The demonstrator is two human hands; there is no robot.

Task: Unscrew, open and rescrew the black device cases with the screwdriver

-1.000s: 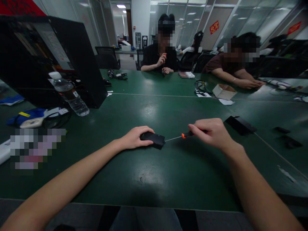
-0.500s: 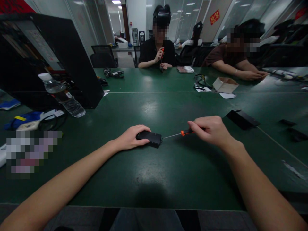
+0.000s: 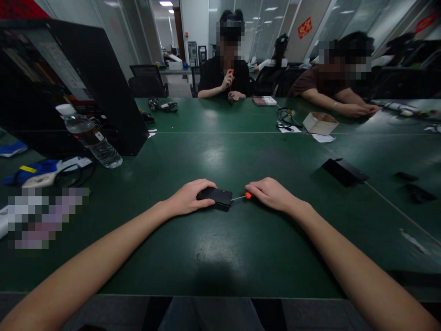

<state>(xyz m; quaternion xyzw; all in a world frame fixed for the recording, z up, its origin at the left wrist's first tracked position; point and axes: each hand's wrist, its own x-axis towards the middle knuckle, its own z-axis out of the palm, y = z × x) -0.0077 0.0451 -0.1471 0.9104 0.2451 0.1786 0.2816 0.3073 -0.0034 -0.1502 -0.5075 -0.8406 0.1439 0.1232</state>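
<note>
Left hand (image 3: 193,197): closed around the left part of the black block (image 3: 222,197), thumb on the near side, fingers over the far side, opened only about as wide as the block. Right hand (image 3: 270,193): closed on the screwdriver (image 3: 248,196), fist wrapping the handle, orange collar showing at your fingertips. Metal shaft points left at the block's right end.

Block lies flat on the green table (image 3: 155,262), in front of you, between your hands. Step in hand, as I judge it: working the tool at that end while your left hand braces. Any further push or turn calls for a firm left hold and the shaft kept in line with the end.

Further out: second black box (image 3: 345,172) to the right, small dark pieces (image 3: 406,176) past it. Water bottle (image 3: 93,138) leans by the computer tower (image 3: 113,82) on the left. Across the table, a person (image 3: 223,78) holds an orange-ended tool.

Hard to see: handle is mostly inside your fist; tip too small to tell if it's seated or just touching. Left fingertips hidden behind the block. Dark pieces at right blurred; tower cut off at the left edge.
</note>
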